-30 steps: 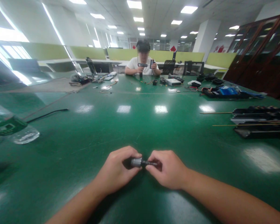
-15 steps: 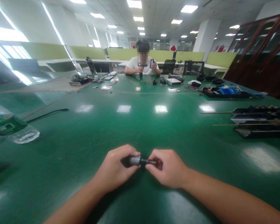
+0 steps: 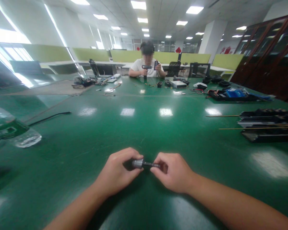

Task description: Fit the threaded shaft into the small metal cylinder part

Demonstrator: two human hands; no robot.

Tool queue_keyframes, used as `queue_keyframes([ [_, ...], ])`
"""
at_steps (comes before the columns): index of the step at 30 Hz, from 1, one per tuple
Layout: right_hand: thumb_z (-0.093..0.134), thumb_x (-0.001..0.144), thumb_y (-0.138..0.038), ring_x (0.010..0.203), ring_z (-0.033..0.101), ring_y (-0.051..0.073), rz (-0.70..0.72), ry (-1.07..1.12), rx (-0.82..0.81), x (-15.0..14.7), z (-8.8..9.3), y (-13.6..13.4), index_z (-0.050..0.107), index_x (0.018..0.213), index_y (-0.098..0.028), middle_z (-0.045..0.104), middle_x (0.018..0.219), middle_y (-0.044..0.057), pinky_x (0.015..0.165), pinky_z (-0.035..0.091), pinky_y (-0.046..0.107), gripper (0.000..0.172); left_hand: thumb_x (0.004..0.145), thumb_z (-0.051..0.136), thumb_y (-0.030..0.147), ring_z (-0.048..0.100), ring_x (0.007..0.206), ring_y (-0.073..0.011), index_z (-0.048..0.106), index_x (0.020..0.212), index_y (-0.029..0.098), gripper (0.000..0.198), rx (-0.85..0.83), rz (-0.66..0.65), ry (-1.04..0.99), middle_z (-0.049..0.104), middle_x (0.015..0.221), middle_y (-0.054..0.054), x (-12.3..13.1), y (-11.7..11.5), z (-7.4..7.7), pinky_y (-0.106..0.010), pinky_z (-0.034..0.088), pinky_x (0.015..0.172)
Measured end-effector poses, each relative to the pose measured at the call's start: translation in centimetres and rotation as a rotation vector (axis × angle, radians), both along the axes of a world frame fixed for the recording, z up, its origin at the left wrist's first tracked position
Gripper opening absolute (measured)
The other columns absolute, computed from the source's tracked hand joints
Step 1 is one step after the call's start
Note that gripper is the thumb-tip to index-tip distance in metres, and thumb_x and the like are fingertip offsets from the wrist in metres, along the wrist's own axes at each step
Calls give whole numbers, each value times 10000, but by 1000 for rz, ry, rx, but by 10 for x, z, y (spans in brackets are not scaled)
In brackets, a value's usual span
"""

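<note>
A small metal cylinder with a thin dark shaft (image 3: 144, 164) is held between both hands just above the green table (image 3: 144, 127). My left hand (image 3: 117, 174) is closed around the thicker silver end. My right hand (image 3: 174, 172) pinches the dark shaft end with its fingertips. The part's far ends are hidden inside the fingers.
A clear plastic bottle (image 3: 12, 131) lies at the left edge, a black cable (image 3: 50, 116) behind it. Black trays with thin rods (image 3: 266, 126) stand at the right. A person (image 3: 147, 65) sits at the far end holding a black tool among scattered parts.
Both hands and the part have drifted slightly up and to the left. The grip looks the same.
</note>
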State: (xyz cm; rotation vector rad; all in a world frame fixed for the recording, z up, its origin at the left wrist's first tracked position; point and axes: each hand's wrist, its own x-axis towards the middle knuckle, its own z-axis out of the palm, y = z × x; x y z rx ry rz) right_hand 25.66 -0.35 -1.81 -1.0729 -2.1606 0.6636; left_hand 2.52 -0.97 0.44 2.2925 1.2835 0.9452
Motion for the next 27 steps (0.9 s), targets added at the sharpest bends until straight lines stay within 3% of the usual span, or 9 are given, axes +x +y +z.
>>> queue_keyframes([
  [10,648,838,-308,527,535,110,-11,-2,8,1,1,-1,600,758,-197,620,620,-33,542,343,221,145,794,708,215,662,853,-149,682,900,218,109,-12,50,31,705,915,5,-7,3,3,-258,505,796],
  [17,660,790,-323,528,562,119,83,-53,61,-1,0,-6,557,701,-198,621,588,-36,566,357,234,184,753,739,452,671,859,-220,668,965,209,331,-8,363,111,721,926,-31,-29,22,2,-336,522,817],
  [20,658,781,-347,522,564,123,105,-72,88,-1,-1,-8,556,694,-203,620,578,-41,577,365,242,197,771,683,535,681,939,-249,648,1153,196,512,-56,434,57,735,1017,-62,-39,31,2,-381,523,909],
  [23,650,780,-367,513,564,126,133,-88,134,-1,-2,-9,572,699,-208,621,571,-45,604,382,254,195,810,598,569,680,999,-260,589,1308,193,624,-134,569,-21,731,1099,-69,-53,35,12,-415,497,996],
  [27,652,762,-381,501,562,129,170,-106,193,-4,-4,-11,582,694,-211,639,581,-49,613,391,267,196,843,556,517,661,1099,-251,542,1312,111,621,-268,717,-81,712,1179,-116,-86,26,27,-390,485,1034],
])
